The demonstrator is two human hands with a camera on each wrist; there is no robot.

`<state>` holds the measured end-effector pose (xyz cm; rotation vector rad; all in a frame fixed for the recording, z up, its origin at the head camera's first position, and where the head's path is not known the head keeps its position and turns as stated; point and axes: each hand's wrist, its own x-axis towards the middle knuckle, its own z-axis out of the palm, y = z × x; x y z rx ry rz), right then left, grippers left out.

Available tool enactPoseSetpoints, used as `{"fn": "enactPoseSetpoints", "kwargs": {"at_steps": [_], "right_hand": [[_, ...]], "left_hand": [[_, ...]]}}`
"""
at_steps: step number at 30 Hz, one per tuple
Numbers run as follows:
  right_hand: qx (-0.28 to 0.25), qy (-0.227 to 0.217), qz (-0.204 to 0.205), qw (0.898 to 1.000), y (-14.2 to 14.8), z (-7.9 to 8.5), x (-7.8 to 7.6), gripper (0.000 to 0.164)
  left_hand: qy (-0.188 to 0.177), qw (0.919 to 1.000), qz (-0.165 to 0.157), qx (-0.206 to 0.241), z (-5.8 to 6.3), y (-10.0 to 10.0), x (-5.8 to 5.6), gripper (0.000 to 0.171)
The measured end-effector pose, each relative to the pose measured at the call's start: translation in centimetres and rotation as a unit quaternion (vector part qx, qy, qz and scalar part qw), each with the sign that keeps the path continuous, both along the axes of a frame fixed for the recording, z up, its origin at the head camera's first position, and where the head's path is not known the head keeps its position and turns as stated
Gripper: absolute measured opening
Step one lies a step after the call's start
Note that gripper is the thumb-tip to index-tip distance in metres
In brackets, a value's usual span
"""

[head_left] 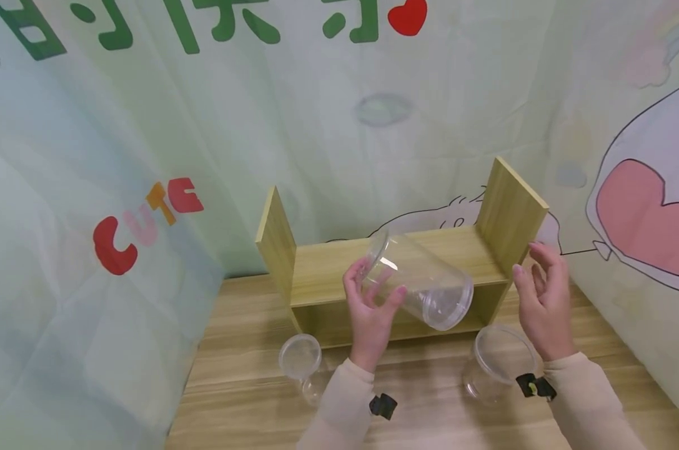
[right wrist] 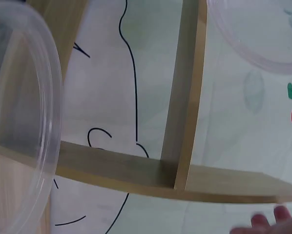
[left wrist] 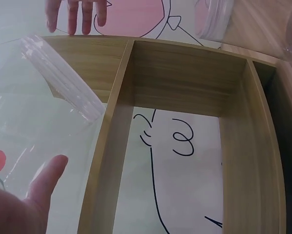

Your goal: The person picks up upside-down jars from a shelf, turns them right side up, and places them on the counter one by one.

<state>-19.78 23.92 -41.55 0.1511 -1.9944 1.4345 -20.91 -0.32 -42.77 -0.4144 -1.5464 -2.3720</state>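
Note:
In the head view my left hand [head_left: 370, 312] grips a large clear plastic jar [head_left: 423, 275] round its left end, thumb in front and fingers behind. The jar is tilted, its ridged end pointing down to the right, and overlaps the front of a wooden shelf [head_left: 339, 253]. My left thumb [left wrist: 51, 178] lies along the jar's clear wall in the left wrist view. Beside the shelf's right side panel [head_left: 510, 215], my right hand [head_left: 547, 306] is raised with fingers loosely bent and nothing in them. Its fingertips [right wrist: 281, 213] show near the shelf's edge in the right wrist view.
On the wood-grain table [head_left: 227, 375] a wide clear jar with a lid [head_left: 505, 353] stands below my right hand. A smaller clear container [head_left: 301, 356] is left of my left forearm. Printed curtains [head_left: 260, 137] hang behind and at both sides.

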Motion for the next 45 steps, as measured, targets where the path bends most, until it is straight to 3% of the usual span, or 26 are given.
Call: {"fn": "enactPoseSetpoints", "kwargs": {"at_steps": [5,13,17,25,30,34,40,45], "right_hand": [[-0.01,0.017,-0.012,1.0,-1.2,-0.2,0.7,0.041],[-0.083,0.027,0.093,0.992,-3.4,-1.1,2.2,0.037],[-0.103,0.009,0.126,0.987,-4.5,-1.6,3.1,0.036],[-0.095,-0.032,0.16,0.982,-6.5,-2.9,4.5,0.038],[-0.113,-0.089,0.194,0.97,-7.4,-3.5,5.0,0.042],[-0.148,-0.133,0.232,0.952,-7.8,-4.3,5.6,0.046],[-0.248,-0.131,0.328,0.902,-8.3,-5.5,6.2,0.048],[-0.305,-0.154,0.352,0.872,-8.8,-6.1,6.6,0.047]], "left_hand": [[-0.016,0.9999,-0.005,0.003,-0.9,-0.5,0.3,0.071],[0.021,0.9998,0.002,-0.006,-2.4,-1.1,1.0,0.069],[0.033,0.9995,0.002,0.0,-2.4,-1.1,1.6,0.069],[0.01,0.9999,-0.002,0.008,-2.8,-1.0,2.9,0.07],[0.012,0.9999,0.004,0.004,-3.5,-1.2,3.2,0.071],[0.005,0.9999,0.008,0.003,-4.3,-1.5,3.5,0.07],[0.004,0.9999,0.007,0.009,-4.6,-1.6,4.1,0.068],[-0.001,0.9998,0.004,0.018,-4.6,-1.5,4.5,0.068]]}}
